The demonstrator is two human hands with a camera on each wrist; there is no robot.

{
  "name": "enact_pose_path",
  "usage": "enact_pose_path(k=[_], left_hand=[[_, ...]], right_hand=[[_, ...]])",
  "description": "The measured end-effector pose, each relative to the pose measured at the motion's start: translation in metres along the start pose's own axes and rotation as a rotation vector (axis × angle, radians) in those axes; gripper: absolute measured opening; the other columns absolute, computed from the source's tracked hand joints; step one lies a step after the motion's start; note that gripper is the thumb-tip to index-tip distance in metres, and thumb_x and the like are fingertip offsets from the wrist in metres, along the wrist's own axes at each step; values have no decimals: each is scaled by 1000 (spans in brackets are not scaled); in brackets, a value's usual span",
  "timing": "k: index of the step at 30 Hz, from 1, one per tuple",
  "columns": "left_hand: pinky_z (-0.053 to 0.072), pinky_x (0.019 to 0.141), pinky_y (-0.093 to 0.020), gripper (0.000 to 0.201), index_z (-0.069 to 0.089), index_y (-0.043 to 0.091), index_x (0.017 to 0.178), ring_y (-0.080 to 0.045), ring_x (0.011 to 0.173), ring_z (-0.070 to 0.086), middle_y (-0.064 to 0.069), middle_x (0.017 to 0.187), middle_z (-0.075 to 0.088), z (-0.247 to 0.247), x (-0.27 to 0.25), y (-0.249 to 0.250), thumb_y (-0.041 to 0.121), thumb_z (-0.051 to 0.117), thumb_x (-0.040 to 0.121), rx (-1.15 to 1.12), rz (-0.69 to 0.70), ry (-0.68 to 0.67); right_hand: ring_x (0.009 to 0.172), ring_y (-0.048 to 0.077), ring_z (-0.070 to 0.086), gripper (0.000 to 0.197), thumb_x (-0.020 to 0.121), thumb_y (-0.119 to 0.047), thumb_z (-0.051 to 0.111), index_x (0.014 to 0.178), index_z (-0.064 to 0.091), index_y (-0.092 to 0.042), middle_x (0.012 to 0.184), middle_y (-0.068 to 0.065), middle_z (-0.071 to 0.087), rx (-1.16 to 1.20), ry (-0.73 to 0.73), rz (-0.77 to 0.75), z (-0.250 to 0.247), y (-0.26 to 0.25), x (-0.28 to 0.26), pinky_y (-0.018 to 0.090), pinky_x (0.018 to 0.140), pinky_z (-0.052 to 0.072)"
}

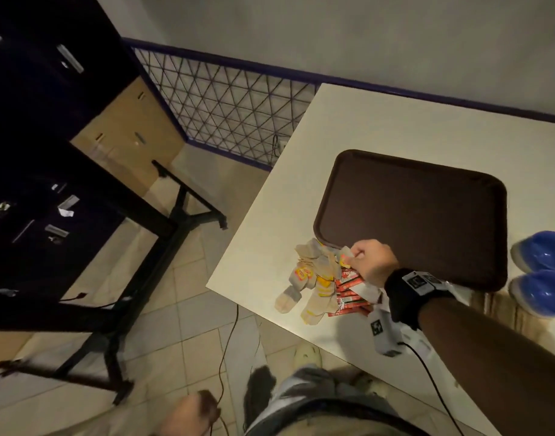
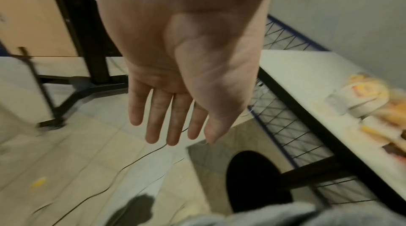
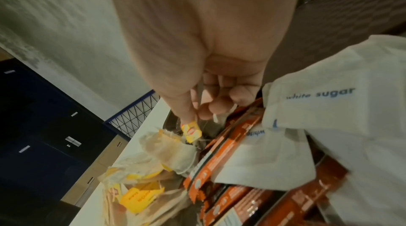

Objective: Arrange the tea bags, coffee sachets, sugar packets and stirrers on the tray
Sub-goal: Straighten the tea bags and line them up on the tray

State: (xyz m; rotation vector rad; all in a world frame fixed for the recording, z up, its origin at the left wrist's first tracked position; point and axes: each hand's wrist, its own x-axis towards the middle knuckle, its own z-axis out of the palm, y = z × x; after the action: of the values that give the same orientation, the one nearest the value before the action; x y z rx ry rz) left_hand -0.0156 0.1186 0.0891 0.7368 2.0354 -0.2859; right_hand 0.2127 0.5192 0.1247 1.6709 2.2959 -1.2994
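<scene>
1. Right hand (image 1: 373, 261) pinches a tea bag tag (image 3: 190, 131) by the tray (image 1: 421, 171)'s near-left corner.
2. Left hand (image 2: 182, 66) hangs slack, fingers straight, well clear of the tray.
3. Tea bags (image 1: 314, 278), coffee sachets (image 1: 348, 294) and sugar packets (image 3: 329, 125) lie heaped beside that corner.

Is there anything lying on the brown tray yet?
No. The head view shows the brown tray bare, while the tea bags and coffee sachets are piled on the table beside it.
</scene>
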Motion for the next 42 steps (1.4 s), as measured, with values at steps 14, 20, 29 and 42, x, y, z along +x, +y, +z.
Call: enact_pose_path(k=[14,20,29,42], left_hand=[[45,107,-26,34,59,34,135,1,127,54,21,134,60,-180,-15,323,32,63,101,-373,1054,325],[49,72,-20,10,73,19,105,-2,76,64,14,81,69,-155,9,366,14,68,98,-551,1169,87],[46,56,-22,26,77,12,90,-18,62,57,-15,69,68,-112,18,361,39,76,86,-675,1303,174],[62,67,-36,9,81,16,91,-25,72,77,-7,76,78,-2,-28,298,24,76,92,-1083,1408,424]], right_hand=[[65,28,69,8,91,1,67,82,66,2,73,19,70,415,-17,-271,-100,-12,-60,34,61,54],[67,24,70,8,90,-2,68,86,73,-7,75,16,72,552,80,-345,-107,17,-56,34,63,57],[64,19,69,7,91,-8,70,92,76,-12,76,14,70,402,247,-494,-84,37,-82,28,61,57],[67,22,70,35,82,-2,80,111,68,-18,77,11,74,639,520,-496,13,74,-189,37,70,56]])
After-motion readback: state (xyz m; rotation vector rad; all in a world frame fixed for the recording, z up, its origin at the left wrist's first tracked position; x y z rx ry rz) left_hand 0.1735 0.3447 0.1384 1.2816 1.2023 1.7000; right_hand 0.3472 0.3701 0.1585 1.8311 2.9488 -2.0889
